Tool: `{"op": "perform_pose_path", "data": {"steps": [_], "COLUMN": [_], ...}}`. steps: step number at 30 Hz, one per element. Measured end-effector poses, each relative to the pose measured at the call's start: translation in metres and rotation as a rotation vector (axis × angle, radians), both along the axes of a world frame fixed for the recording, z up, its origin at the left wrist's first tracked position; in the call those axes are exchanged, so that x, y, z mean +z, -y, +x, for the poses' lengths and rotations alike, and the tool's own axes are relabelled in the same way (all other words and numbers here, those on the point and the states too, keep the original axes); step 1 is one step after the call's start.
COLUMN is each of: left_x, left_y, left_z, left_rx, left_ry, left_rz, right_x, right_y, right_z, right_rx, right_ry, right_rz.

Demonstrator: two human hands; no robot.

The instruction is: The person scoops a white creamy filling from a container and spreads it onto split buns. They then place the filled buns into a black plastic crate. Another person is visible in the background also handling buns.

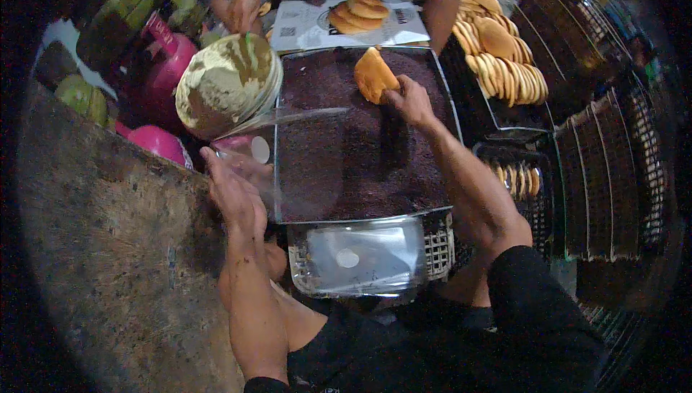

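My right hand holds a golden-brown bun over a wide shallow metal tray of dark brown granular topping. The tray lies directly before me. My left hand is raised beside the tray's left edge, its fingers blurred; whether it grips anything is unclear. A pale, blurred streak crosses from above that hand over the topping, perhaps a thin blade. Up and left of the hand stands a round tub of pale yellow cream, smeared around its rim.
Opposite, another person's hands work around a printed board bearing several buns. More buns stand in rows at right beside wire crates. A clear plastic lid is nearest me; a wooden board lies left, near pink containers.
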State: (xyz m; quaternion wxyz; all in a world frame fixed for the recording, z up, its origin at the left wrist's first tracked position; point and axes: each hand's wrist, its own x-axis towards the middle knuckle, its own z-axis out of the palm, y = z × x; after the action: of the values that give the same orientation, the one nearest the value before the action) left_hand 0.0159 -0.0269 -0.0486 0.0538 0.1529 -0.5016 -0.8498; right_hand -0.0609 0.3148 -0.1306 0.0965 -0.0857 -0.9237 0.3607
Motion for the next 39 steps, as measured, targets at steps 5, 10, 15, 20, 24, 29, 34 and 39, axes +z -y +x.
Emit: {"op": "perform_pose_path", "data": {"steps": [5,10,15,20,24,29,34,39], "left_x": [-0.003,-0.006,-0.011,-0.005,-0.005,-0.006,-0.026,-0.038], "left_y": [-0.025,-0.029,-0.043,-0.048,-0.056,-0.101,-0.148,-0.155], "left_z": [-0.007,-0.01,-0.01,-0.004,0.0,0.042,0.08,0.084], "left_rx": [0.032,-0.019,-0.017,-0.02,-0.119,-0.298,-0.333,-0.223], "left_ry": [-0.05,-0.015,-0.043,-0.043,-0.119,-0.288,-0.15,-0.013], "left_rz": [-0.232,-0.415,-0.517,-0.542,-0.517,-0.306,0.145,0.545], "right_x": [0.065,0.121,0.124,0.13,0.116,0.11,0.14,0.159], "right_y": [-0.062,-0.07,-0.073,-0.067,-0.058,-0.044,-0.013,0.034], "right_z": [0.044,0.127,0.167,0.177,0.17,0.164,0.177,0.206], "right_rx": [0.227,0.328,0.16,0.231,0.249,0.272,0.244,0.314], "right_ry": [0.131,0.091,-0.054,-0.049,-0.016,-0.018,0.099,-0.641], "right_rz": [-0.072,-0.351,-0.451,-0.566,-0.614,-0.687,-0.884,0.06]}}
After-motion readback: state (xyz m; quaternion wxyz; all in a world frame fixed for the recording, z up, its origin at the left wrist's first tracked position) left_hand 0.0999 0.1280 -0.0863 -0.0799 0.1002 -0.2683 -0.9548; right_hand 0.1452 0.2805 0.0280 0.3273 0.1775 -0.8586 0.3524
